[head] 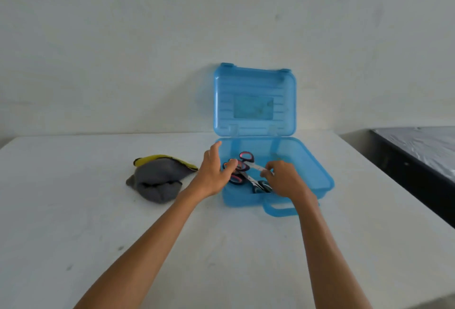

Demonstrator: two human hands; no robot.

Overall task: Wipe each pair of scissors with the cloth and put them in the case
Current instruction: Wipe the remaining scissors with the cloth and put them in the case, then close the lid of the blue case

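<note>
While the right hand (285, 182) pinches the pink-handled scissors' (255, 166) silver blades, the open-fingered left hand (213, 174) touches a handle.

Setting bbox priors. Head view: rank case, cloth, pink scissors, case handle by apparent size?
1. case, lid open, largest by far
2. cloth
3. case handle and pink scissors: these look about alike. The scissors are partly hidden and the handle is nearer the camera, so I am not ranking them.
</note>
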